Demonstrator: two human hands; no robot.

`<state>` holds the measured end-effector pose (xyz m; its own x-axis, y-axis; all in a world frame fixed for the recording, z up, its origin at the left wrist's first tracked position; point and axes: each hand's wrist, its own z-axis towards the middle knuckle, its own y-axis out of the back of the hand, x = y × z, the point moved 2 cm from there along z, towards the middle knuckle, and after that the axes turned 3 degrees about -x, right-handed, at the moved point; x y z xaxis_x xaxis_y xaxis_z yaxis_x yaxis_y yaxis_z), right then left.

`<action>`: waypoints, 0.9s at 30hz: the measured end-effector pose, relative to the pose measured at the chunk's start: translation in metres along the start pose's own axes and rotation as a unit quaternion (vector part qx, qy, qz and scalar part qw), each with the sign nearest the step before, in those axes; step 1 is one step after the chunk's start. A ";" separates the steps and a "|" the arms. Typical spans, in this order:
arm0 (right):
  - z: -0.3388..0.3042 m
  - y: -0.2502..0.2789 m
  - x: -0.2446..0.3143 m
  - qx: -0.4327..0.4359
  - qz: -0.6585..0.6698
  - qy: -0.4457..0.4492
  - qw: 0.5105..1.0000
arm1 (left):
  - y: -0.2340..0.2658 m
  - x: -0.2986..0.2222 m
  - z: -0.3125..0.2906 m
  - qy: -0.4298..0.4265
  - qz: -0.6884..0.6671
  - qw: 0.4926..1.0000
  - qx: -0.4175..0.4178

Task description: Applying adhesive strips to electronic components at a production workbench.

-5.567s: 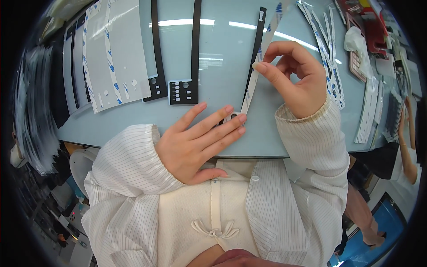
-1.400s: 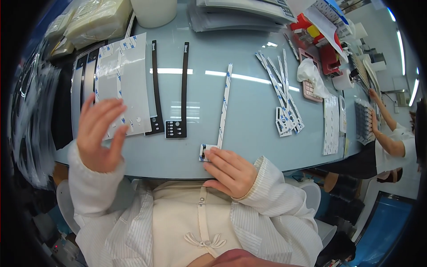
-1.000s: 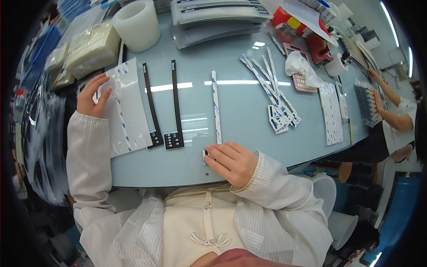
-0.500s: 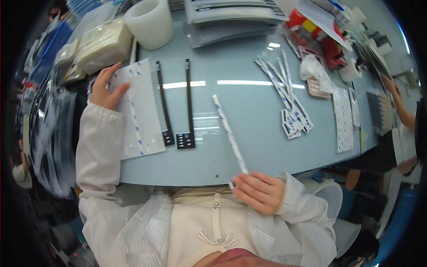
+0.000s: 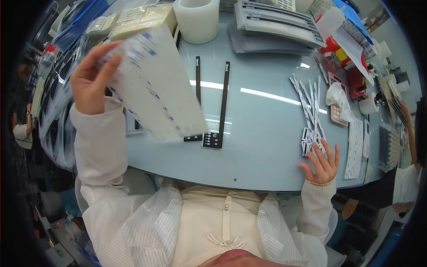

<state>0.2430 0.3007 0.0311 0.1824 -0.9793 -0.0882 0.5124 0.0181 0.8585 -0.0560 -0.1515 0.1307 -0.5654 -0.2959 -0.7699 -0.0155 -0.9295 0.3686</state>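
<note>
My left hand [image 5: 91, 84] is closed on the edge of a white backing sheet [image 5: 162, 89] with blue printed marks, tilted up off the table and blurred by motion. Partly behind its lower corner lies a black L-shaped strip [image 5: 198, 78]; a second black L-shaped strip [image 5: 223, 102] with small light windows at its foot shows in full beside it. At the right, my right hand [image 5: 323, 168] is open, fingers spread, over the near end of a pile of thin white-and-blue backing strips [image 5: 308, 109]. Nothing shows in its grasp.
A white roll [image 5: 197, 22] and stacked clear-wrapped parts [image 5: 275, 26] stand along the back. Pale wrapped packs [image 5: 144, 20] sit back left, hanging plastic bags [image 5: 62, 115] at far left. A pink calculator [image 5: 336, 116], crumpled tissue [image 5: 339, 95] and white strip sheet [image 5: 354, 147] lie right. Another person's arm [image 5: 409, 129] shows far right.
My left hand has lifted the white sheet from the table. My right hand has moved right from the front edge to the strip pile and let go of the long backing strip. The view has shifted.
</note>
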 end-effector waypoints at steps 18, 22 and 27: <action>0.115 -0.030 0.097 -0.016 0.767 -0.379 0.518 | -0.064 -0.017 -0.045 0.066 -0.450 0.888 -0.068; 0.119 -0.024 0.046 0.141 0.717 -0.352 0.585 | -0.050 -0.014 -0.062 0.114 -0.629 0.736 0.224; 0.140 -0.034 0.048 0.237 0.686 -0.278 0.630 | -0.060 -0.013 -0.063 0.151 -0.340 0.775 0.511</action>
<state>0.1169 0.2248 0.0681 -0.2090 -0.0302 0.9774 -0.1388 0.9903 0.0009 0.0042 -0.1062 0.0855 0.0764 0.0053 -0.9971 -0.9575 -0.2786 -0.0749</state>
